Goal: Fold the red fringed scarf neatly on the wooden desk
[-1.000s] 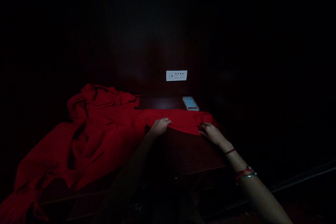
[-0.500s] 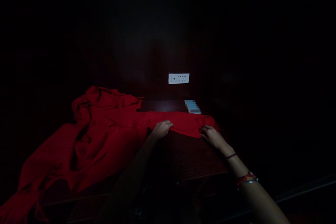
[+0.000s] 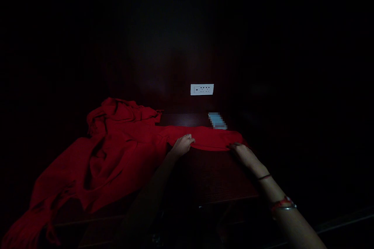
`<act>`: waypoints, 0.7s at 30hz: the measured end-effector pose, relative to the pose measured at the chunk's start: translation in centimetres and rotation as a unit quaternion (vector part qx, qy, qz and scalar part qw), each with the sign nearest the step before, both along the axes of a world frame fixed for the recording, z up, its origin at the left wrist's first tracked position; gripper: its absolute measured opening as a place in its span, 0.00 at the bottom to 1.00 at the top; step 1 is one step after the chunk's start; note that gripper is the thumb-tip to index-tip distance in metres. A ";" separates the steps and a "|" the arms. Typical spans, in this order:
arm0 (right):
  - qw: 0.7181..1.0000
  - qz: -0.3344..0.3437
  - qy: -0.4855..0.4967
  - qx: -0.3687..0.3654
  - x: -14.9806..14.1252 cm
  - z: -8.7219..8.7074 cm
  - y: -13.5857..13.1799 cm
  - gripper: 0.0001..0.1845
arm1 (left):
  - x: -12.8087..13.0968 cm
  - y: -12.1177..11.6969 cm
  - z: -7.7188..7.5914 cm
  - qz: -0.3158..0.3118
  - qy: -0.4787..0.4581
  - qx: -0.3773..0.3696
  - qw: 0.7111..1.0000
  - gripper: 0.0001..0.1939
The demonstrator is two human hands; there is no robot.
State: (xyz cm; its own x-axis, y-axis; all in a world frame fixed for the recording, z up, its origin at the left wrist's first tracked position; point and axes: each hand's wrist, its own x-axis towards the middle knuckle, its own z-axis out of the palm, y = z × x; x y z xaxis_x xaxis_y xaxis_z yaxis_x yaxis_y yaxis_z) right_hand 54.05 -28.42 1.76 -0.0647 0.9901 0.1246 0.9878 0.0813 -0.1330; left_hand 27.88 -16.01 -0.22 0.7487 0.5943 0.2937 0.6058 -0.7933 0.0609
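Left hand (image 3: 182, 144) is pinching the near edge of the red cloth (image 3: 128, 159), far as we're seeing, and our right hand (image 3: 245, 155) is resting by its near right corner, fingers bunched close. We're not able to tell if that one's gripping, it's just too dark.

What's mattering is the narrow strip (image 3: 212, 138): it's lying on the table (image 3: 222, 179) just to the far side of both hands, long axis running left to right. Our left hand is sitting nearer the rumpled bulk, which is spreading off to the left with fringe (image 3: 26, 227) trailing at the near left; our right is covering the strip's right end. We're also seeing a pixelated bluish slab (image 3: 217, 121) lying just past the strip's far edge.
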 end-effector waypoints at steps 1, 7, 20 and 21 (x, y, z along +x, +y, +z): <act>1.000 0.002 0.009 0.011 0.4 0.1 0.0 0.15 | 0.0 0.0 0.0 0.004 0.001 0.003 1.000 0.15; 0.988 0.021 0.075 0.136 1.6 0.8 0.2 0.14 | 0.0 -0.3 0.4 0.009 0.009 0.002 1.000 0.12; 0.986 -0.008 0.022 0.167 0.0 2.2 -0.8 0.10 | -0.2 -0.4 0.6 -0.002 0.018 0.004 1.000 0.13; 0.990 -0.010 0.012 0.140 -0.1 1.9 -0.9 0.10 | -0.2 -0.4 0.6 0.000 0.016 0.001 1.000 0.13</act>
